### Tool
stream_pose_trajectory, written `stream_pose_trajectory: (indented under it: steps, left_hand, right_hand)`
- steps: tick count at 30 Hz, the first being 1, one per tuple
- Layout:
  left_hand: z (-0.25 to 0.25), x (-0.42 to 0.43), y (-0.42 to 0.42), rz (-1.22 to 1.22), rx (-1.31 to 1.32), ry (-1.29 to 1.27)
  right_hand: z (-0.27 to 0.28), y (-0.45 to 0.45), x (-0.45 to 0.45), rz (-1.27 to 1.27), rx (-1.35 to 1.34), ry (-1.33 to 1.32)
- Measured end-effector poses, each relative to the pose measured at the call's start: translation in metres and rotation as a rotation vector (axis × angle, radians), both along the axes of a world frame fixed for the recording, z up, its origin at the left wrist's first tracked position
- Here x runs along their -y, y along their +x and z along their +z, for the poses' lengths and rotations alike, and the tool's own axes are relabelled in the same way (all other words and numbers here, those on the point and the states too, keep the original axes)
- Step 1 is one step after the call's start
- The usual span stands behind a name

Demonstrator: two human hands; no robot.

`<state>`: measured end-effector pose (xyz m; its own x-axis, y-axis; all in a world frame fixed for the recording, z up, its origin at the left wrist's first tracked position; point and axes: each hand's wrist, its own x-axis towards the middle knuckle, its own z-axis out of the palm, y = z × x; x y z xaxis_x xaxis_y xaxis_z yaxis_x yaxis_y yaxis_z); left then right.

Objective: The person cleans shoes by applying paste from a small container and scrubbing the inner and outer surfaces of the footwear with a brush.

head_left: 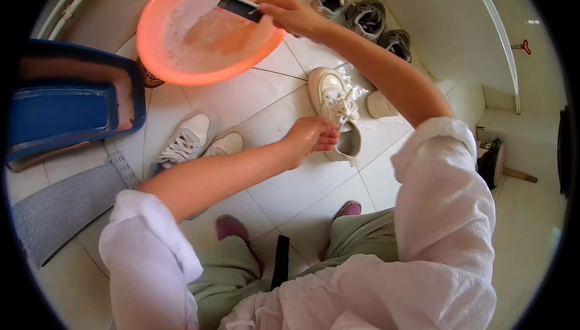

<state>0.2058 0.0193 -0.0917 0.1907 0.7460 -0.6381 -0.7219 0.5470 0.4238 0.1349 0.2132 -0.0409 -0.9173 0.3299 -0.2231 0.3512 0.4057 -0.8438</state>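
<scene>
My right hand (291, 16) is closed around a brush (240, 7) with a dark rectangular face and a pale edge. It holds the brush above the orange basin (211, 78), which contains cloudy, soapy water. My left hand (309, 138) has its fingers loosely bent and close together, with nothing seen in them. Its fingertips overlap the side of a cream lace-up shoe (331, 91) in view; whether they touch it I cannot tell. The shoe stands on the tiles with wet, foamy splashes beside it. A second cream shoe (380, 105) is partly hidden behind my right forearm.
A pair of white and grey shoes (192, 131) stands left of my left hand. At far left are a blue tub (138, 97) and a grey mat (69, 206). Several shoes (365, 21) line the white cabinet (435, 22) at upper right. My feet are at the bottom.
</scene>
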Motion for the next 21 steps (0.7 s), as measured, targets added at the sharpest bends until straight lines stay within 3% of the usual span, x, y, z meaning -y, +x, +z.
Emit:
stream_pose_trajectory:
  steps: [1,6,9,10,12,13,16,17,20,21]
  left_hand:
    - [0.002,-0.008,0.017,0.027,-0.017,-0.032]
    - [-0.005,-0.033,0.099,0.150,-0.110,-0.279]
    - [-0.034,-0.043,0.133,0.624,0.100,-0.382]
    - [-0.040,-0.049,0.137,0.629,0.084,-0.384]
    - [-0.043,-0.053,0.143,0.961,0.196,-0.425]
    - [-0.040,-0.053,0.145,0.967,0.191,-0.429]
    - [-0.051,-0.055,0.147,1.139,0.219,-0.275]
    - [-0.080,-0.052,0.144,1.112,0.033,-0.041]
    - [-0.119,-0.046,0.121,1.091,-0.268,0.271]
    - [-0.088,-0.043,0.109,1.104,-0.147,0.226]
  right_hand:
    - [0.010,0.028,-0.004,-0.053,-0.001,-0.162]
    - [0.008,0.168,-0.005,-0.118,-0.118,-0.147]
    - [-0.022,0.239,0.001,-0.183,-0.062,-0.050]
    - [-0.031,0.257,0.004,-0.221,-0.073,-0.072]
    - [-0.047,0.287,0.012,-0.298,-0.075,-0.116]
    - [-0.057,0.295,0.020,-0.293,-0.078,-0.123]
    - [-0.061,0.302,0.039,-0.369,-0.095,-0.309]
    - [-0.073,0.302,0.042,-0.301,-0.080,-0.219]
    - [-0.079,0.297,0.051,-0.212,-0.025,-0.127]
    - [-0.077,0.295,0.055,-0.148,-0.006,0.036]
